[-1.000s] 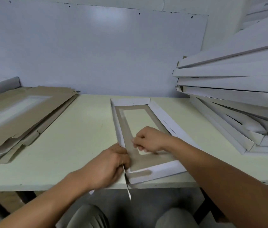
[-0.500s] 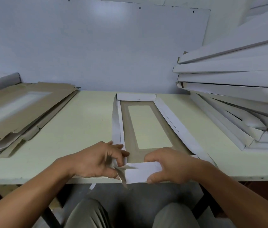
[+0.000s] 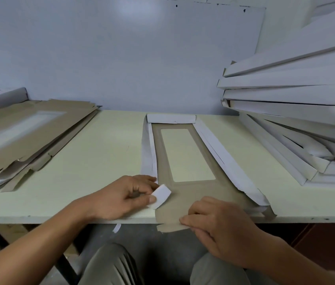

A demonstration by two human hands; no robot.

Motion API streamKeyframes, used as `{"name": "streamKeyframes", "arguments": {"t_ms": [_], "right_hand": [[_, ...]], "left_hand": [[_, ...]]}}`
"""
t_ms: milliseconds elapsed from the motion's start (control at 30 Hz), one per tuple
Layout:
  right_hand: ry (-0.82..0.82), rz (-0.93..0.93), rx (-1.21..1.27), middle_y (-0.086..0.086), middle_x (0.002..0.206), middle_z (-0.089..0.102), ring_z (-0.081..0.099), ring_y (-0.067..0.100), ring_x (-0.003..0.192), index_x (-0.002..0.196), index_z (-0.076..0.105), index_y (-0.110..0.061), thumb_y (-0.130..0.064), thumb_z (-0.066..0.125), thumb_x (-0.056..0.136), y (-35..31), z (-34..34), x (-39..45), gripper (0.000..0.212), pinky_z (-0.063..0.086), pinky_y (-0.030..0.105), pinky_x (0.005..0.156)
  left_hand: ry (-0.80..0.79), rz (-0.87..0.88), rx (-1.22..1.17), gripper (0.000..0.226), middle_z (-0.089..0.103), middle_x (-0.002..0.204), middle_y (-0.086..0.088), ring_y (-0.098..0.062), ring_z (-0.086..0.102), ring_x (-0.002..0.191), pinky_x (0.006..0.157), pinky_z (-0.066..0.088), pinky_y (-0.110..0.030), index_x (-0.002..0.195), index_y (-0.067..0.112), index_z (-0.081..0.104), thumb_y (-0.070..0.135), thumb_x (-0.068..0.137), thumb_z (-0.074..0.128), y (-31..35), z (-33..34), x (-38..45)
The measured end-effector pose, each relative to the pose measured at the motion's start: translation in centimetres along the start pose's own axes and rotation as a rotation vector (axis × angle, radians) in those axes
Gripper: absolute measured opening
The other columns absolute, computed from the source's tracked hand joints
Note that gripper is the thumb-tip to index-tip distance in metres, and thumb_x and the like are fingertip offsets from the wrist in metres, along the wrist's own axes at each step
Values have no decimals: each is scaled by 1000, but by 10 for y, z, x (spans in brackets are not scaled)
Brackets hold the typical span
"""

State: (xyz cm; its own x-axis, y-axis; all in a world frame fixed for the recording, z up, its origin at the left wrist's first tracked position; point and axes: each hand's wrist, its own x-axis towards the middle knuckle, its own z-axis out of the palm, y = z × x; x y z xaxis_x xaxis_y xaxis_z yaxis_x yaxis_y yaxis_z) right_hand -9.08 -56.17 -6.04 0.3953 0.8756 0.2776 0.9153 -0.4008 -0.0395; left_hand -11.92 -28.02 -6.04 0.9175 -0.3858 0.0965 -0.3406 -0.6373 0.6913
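Observation:
A flat cardboard box blank (image 3: 163,161) lies lengthwise on the pale table (image 3: 100,151), brown side up, with a rectangular window cut in its middle. Its white side flaps are spread outward and its far end flap stands up. My left hand (image 3: 125,196) pinches a small white corner tab (image 3: 161,195) at the blank's near left corner. My right hand (image 3: 218,223) grips the blank's near end flap (image 3: 170,224), which is bent down over the table's front edge.
A stack of flat brown blanks (image 3: 28,132) lies at the left. Folded white boxes (image 3: 296,112) are piled high at the right, leaning over the table. A white wall panel (image 3: 141,58) stands behind. My knees are below the table edge.
The blank was pulled toward me and its flaps opened out flat. My right hand moved from the middle of the blank to the near end flap, now bent down over the edge.

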Motion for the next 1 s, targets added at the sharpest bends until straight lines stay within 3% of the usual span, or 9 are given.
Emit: {"name": "streamKeyframes", "arguments": {"t_ms": [67, 133, 233, 400, 500, 600, 667, 767, 1000], "right_hand": [[4, 11, -23, -15, 87, 65, 59, 9, 75, 102, 74, -32, -28, 53, 87, -2, -1, 2, 26, 40, 21, 55], [-6, 48, -34, -13, 90, 64, 59, 11, 80, 106, 71, -31, -28, 47, 91, -3, -1, 5, 29, 43, 26, 58], [-58, 115, 9, -9, 100, 65, 56, 13, 91, 116, 68, -29, -36, 41, 98, -1, -5, 10, 34, 47, 32, 73], [-290, 283, 215, 6, 103, 65, 57, 23, 98, 112, 61, -9, -61, 17, 90, 28, -36, 11, 71, 46, 44, 91], [-203, 492, 107, 6, 103, 59, 50, 25, 102, 103, 65, -15, -51, 31, 96, 74, -54, 1, 50, 44, 43, 92], [-360, 723, -69, -5, 104, 50, 53, 17, 98, 108, 50, -38, -46, 42, 99, 111, -59, -14, 15, 46, 34, 80], [-445, 801, 142, -3, 83, 61, 59, 14, 65, 103, 41, -41, -48, 54, 94, 119, -55, -21, 17, 48, 30, 64], [-486, 842, 395, 4, 65, 63, 48, 19, 42, 100, 41, -37, -28, 65, 86, 120, -53, -26, 30, 46, 28, 48], [-430, 782, 462, 0, 50, 59, 45, 18, 38, 84, 61, -21, -17, 69, 86, 126, -52, -35, 9, 38, 22, 38]], "left_hand": [[91, 47, 153, 24, 69, 99, 4, -9, 59, 109, 93, 48, -36, 84, 10, 71, 25, 98, 60, 10, 11, 6], [144, 62, 304, 25, 65, 87, 2, -13, 57, 95, 84, 48, -36, 79, 14, 68, 28, 97, 59, 19, 25, 12], [217, 63, 544, 30, 56, 83, 3, -16, 48, 90, 81, 45, -36, 79, 19, 63, 36, 99, 49, 28, 41, 17], [233, 2, 696, 38, 45, 79, 9, -10, 31, 84, 82, 41, -29, 77, 26, 49, 44, 104, 30, 28, 49, 18], [246, 0, 688, 38, 45, 79, 9, -9, 32, 84, 79, 42, -28, 78, 24, 52, 42, 104, 32, 27, 50, 17], [280, 20, 692, 36, 45, 78, 9, -9, 35, 84, 77, 43, -29, 76, 26, 49, 42, 104, 34, 27, 50, 18], [279, 12, 695, 35, 45, 78, 9, -10, 36, 84, 78, 44, -30, 74, 28, 44, 42, 104, 32, 27, 50, 18], [301, 19, 689, 33, 44, 75, 8, -11, 37, 83, 76, 46, -33, 73, 28, 41, 41, 103, 37, 26, 52, 19], [328, -7, 686, 36, 51, 80, 8, -13, 46, 90, 73, 49, -32, 83, 24, 60, 50, 97, 40, 30, 55, 15]]}}
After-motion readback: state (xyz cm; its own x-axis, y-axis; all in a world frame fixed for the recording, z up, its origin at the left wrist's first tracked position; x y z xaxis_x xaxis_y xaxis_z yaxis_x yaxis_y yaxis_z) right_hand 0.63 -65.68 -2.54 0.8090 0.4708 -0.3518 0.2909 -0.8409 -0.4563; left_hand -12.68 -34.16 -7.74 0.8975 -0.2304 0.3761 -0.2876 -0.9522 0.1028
